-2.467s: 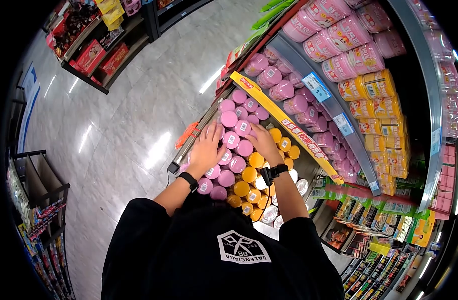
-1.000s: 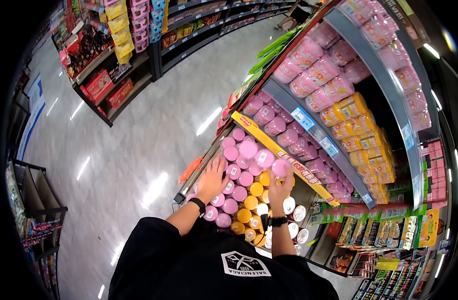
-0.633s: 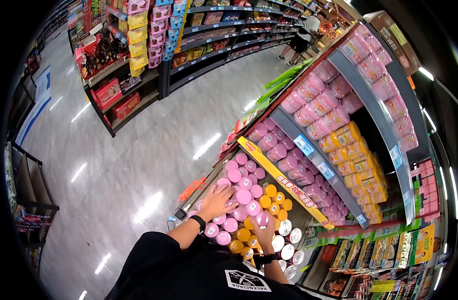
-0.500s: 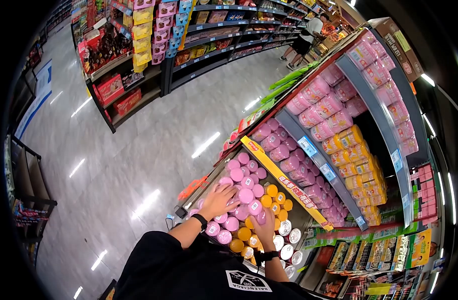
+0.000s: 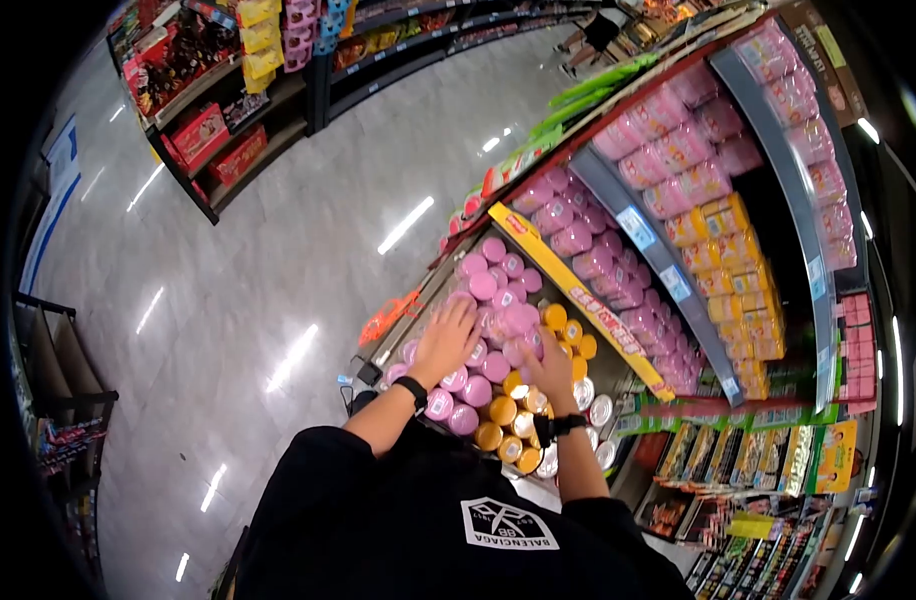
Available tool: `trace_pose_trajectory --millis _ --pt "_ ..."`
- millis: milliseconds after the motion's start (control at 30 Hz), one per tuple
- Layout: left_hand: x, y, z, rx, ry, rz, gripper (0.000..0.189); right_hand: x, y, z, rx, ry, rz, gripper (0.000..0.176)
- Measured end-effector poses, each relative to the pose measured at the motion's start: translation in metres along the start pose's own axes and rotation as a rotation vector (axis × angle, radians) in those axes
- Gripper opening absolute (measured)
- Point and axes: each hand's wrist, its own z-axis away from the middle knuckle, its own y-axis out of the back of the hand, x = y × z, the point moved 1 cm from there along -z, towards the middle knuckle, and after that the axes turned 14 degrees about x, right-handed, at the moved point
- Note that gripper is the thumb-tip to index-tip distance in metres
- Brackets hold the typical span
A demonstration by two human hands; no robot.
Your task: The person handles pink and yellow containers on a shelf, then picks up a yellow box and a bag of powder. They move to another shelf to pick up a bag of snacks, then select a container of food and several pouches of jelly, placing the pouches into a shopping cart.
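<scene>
Many pink-lidded jars (image 5: 462,419) stand packed together on the low display. My left hand (image 5: 448,340) lies over the pink lids with its fingers stretched out. At the right side of the pink group, my right hand (image 5: 550,372) is bent around a pink-lidded jar (image 5: 519,350), its fingers partly hidden. Orange-lidded jars (image 5: 503,409) stand below and right of the pink ones, some close to my right wrist. Silver-topped cans (image 5: 601,409) sit further right, partly behind my right forearm.
A yellow printed strip (image 5: 583,300) borders the display. Beyond it rise shelves (image 5: 668,262) of pink and yellow jars. An orange object (image 5: 388,318) lies at the display's left edge. A person (image 5: 600,35) stands in the far aisle.
The view has shifted. My left hand remains spread over the pink lids, and my right hand has moved slightly up along the border between the pink and orange lids.
</scene>
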Motion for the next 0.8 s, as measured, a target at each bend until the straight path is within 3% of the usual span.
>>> trace_pose_trajectory --millis 100,167,400,500,567,700,800 --pt "0.005 0.005 -0.007 0.022 0.013 -0.162 0.045 0.007 0.002 -0.007 0.01 -0.005 -0.085 0.062" --pt "0.004 0.003 -0.009 0.001 0.027 -0.155 0.048 0.002 0.006 -0.011 -0.096 -0.054 -0.074 0.069" --pt "0.006 0.005 -0.012 -0.104 0.098 -0.149 0.052 -0.008 0.007 -0.018 -0.086 -0.189 -0.089 0.074" --pt "0.004 0.003 -0.012 -0.109 0.106 -0.154 0.052 -0.01 0.006 -0.035 -0.039 -0.12 -0.078 0.072" --pt "0.002 0.003 -0.009 -0.109 0.103 -0.16 0.052 -0.034 0.016 -0.054 0.053 0.092 0.026 0.064" --pt "0.004 0.002 -0.014 -0.116 0.102 -0.169 0.053 -0.031 0.007 -0.094 0.181 0.179 -0.157 0.06" --pt "0.006 0.002 -0.015 -0.129 0.122 -0.174 0.052 -0.02 -0.01 -0.115 0.196 0.225 -0.119 0.06"
